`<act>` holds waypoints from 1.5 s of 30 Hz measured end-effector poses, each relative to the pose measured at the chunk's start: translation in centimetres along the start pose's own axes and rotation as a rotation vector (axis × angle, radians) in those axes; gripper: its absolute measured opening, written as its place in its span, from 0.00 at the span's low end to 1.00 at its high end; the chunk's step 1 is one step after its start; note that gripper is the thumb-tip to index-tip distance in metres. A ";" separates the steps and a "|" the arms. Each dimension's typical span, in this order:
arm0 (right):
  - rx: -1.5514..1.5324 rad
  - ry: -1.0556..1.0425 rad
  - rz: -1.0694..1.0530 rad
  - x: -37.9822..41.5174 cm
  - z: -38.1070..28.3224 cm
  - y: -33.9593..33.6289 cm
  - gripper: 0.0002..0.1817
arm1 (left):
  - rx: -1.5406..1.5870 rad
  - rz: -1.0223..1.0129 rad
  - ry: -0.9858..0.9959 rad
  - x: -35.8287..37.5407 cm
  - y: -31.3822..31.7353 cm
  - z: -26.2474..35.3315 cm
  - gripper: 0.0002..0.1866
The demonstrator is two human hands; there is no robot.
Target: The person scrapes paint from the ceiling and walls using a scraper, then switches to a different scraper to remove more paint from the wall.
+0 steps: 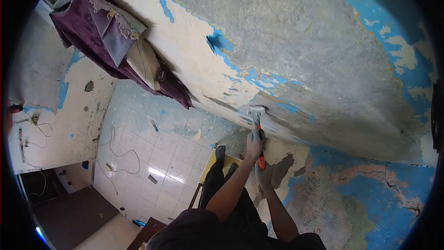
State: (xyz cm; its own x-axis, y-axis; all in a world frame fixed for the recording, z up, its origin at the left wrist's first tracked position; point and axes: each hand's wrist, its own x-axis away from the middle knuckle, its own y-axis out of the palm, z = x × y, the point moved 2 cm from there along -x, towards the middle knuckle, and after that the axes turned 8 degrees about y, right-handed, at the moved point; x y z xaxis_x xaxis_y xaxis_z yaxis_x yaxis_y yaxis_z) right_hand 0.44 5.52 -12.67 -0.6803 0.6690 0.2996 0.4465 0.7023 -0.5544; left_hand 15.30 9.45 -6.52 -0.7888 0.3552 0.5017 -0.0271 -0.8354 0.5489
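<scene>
Both hands close around one tool: the left hand (253, 144) wraps the upper part of the handle of a red-handled metal scraper (258, 125), fingers shut tight on it, and the right hand (264, 174) clamps the lower end of the same handle just beneath, the two hands almost touching. At the far left, loose thin white cables (34, 132) hang against a peeling cream wall (51, 111), and a dark doorway (55, 190) opens below them. Next to that, a purple fringed cloth (88, 28) drapes over a pale cushion (143, 62) high against the wall. Below lies a white tiled floor (152, 157), with another white cable (115, 150) looping across it and small bits of debris scattered about. The person's dark trousers (217, 180) and feet stand on a yellow-topped stool (210, 164). The scraper's grey blade presses flat against the blue painted wall (370, 190) at the lower edge of a large bare grey plaster patch (296, 41), where blue and cream paint flakes off in ragged strips all around it.
</scene>
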 end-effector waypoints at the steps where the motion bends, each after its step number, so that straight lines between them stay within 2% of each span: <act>1: -0.013 -0.010 -0.010 -0.3 -0.8 -0.5 0.13 | 0.015 0.024 0.008 0.1 0.5 1.2 0.30; 6: 0.090 0.108 -0.070 0.7 -2.4 -3.3 0.11 | 0.066 0.032 -0.059 0.7 1.4 0.9 0.31; 9: 0.240 -0.013 0.046 2.0 -5.3 -5.3 0.11 | -0.004 0.016 -0.084 1.8 2.7 0.1 0.31; 11: 0.296 0.003 0.046 1.9 -6.4 -5.0 0.12 | 0.097 0.029 -0.050 1.2 2.4 1.8 0.31; 14: 0.314 0.185 -0.048 0.4 -7.2 -5.1 0.12 | 0.176 -0.013 -0.037 0.3 1.8 2.0 0.32; 16: 0.391 0.191 -0.057 1.0 -7.9 -5.8 0.11 | 0.173 -0.008 -0.048 0.5 1.8 1.2 0.33; 19: 0.453 0.049 0.044 0.2 0.8 -5.7 0.11 | 0.096 -0.022 -0.081 1.6 3.3 0.0 0.33; 22: 0.429 0.019 -0.003 -1.0 -6.0 -5.8 0.11 | 0.335 -0.026 -0.042 -0.2 1.9 2.1 0.34; 25: 0.518 -0.012 -0.082 -2.6 -9.5 -6.3 0.11 | 0.395 0.042 -0.015 -0.7 2.1 4.2 0.34; 28: 0.400 0.049 -0.033 -0.8 -3.4 -6.5 0.12 | 0.286 -0.025 -0.075 0.6 2.7 1.5 0.34; 30: 0.455 -0.160 0.159 -0.8 4.2 -6.3 0.12 | 0.132 -0.049 -0.100 1.6 3.6 -0.8 0.34; 32: 0.432 -0.179 0.152 -0.9 4.4 -6.1 0.12 | 0.196 -0.050 -0.093 1.5 3.3 -0.4 0.34; 34: 0.346 -0.007 -0.031 -1.2 -3.8 -6.6 0.11 | 0.303 -0.054 -0.030 0.1 2.5 1.3 0.34; 36: 0.374 0.012 -0.064 -1.4 -8.8 -6.5 0.11 | 0.339 -0.011 -0.018 -0.1 2.4 3.5 0.34; 38: 0.328 -0.008 -0.045 -0.8 -8.6 -6.2 0.10 | 0.318 0.006 -0.007 0.3 2.5 4.6 0.33; 41: 0.268 -0.054 0.033 1.0 -4.8 -6.2 0.10 | 0.242 -0.031 -0.125 1.9 3.2 1.9 0.33; 44: 0.356 0.049 0.003 2.3 -5.7 -5.7 0.10 | 0.209 -0.055 -0.130 2.1 2.3 2.9 0.33; 45: 0.345 0.105 -0.016 2.8 -8.6 -5.6 0.10 | 0.190 -0.054 -0.123 1.9 2.0 3.2 0.33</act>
State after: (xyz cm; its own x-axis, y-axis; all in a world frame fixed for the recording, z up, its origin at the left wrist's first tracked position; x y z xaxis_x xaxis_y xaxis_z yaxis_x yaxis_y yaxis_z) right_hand 1.08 5.53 -2.06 -0.6144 0.6924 0.3782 0.2017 0.6013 -0.7732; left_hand 15.75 9.80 -2.30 -0.7082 0.4557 0.5393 0.0580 -0.7236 0.6877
